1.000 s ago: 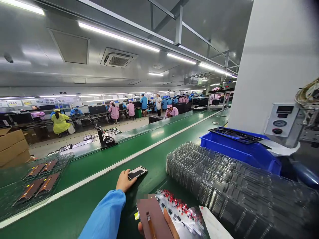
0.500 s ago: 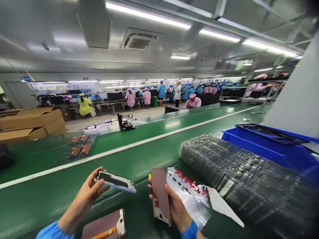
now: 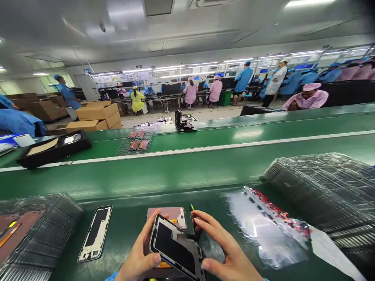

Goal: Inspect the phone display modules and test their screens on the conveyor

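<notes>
Low in the middle of the head view, both my hands hold a phone frame [image 3: 175, 248], a dark panel with a pale rim, tilted toward me. My left hand [image 3: 140, 257] grips its left edge with the thumb on the rim. My right hand [image 3: 222, 249] holds its right side, fingers curled over the top. Under the frame lies a brownish-pink screen panel [image 3: 170, 214] on the green bench. A second phone frame [image 3: 96, 233] lies flat to the left.
Stacks of clear plastic trays stand at the right [image 3: 322, 187] and left [image 3: 35, 230]. A clear sheet with small red and black parts [image 3: 263, 218] lies right of my hands. Beyond runs a green conveyor [image 3: 205, 160] with a black tray [image 3: 52, 148]. Other people work far back.
My view has swung left and down. My left hand brought the phone frame from the belt to the middle, and both hands now hold it over the pink panel.
</notes>
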`<state>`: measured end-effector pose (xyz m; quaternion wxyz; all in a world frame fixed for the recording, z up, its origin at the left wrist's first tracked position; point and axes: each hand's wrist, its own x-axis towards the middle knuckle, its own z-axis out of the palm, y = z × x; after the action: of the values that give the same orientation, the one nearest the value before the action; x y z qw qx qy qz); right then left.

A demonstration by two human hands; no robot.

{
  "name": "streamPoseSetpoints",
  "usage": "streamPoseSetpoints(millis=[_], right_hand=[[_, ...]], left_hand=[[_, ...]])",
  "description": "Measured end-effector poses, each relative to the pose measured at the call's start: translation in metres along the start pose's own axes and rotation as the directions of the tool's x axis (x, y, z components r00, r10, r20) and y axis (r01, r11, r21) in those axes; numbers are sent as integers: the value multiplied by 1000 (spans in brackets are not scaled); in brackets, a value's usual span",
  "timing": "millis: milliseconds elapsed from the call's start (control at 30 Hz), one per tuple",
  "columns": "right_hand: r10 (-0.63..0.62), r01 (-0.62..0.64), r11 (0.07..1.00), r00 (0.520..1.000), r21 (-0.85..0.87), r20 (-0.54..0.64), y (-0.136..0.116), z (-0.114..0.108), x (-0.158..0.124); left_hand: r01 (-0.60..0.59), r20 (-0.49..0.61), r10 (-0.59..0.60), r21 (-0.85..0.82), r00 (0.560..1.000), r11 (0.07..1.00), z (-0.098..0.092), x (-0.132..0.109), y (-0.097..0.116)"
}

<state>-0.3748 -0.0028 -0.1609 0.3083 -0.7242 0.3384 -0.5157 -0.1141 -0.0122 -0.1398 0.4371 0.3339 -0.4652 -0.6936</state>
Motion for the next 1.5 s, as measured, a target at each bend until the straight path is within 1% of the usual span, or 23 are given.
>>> streamPoseSetpoints(millis=[100,233,333,433,600,700,800,1067,1167,1300,1500], right_hand=[[-29,31,999,999,-40,41,-2,3,-1],[0,4,999,996,-53,86,-1,6,-3],[23,-16,998,992,-57,124,-2,9,-3],[9,6,995,989,-101,144,-2,14,-3],[-70,103,964,988,-246,139,-2,23,-6],[-125,166,938,981,-304,149,-2,27,-8],[-158,202,924,975,-326,156,0,29,-9],[-148,190,936,976,-295,159,1,31,-7],[-127,174,938,977,-298,170,0,30,-7],[-134,184,933,976,-310,174,-1,30,-6],[-147,197,921,975,-336,169,-2,31,-5]], left_hand=[[21,19,-22,33,1000,999,0,-2,2],[28,65,-32,52,997,998,2,-1,3],[5,125,-13,65,992,998,3,1,-2],[-23,161,12,66,987,998,4,3,-10],[-46,135,42,29,990,999,11,6,-17],[-25,135,21,27,991,999,14,7,-17],[-7,144,4,19,990,1000,14,8,-16],[6,133,-7,7,991,1000,15,10,-15],[9,130,-10,9,991,1000,15,10,-16],[-2,133,0,14,991,1000,16,9,-17],[-1,125,-12,97,992,995,20,7,-12]])
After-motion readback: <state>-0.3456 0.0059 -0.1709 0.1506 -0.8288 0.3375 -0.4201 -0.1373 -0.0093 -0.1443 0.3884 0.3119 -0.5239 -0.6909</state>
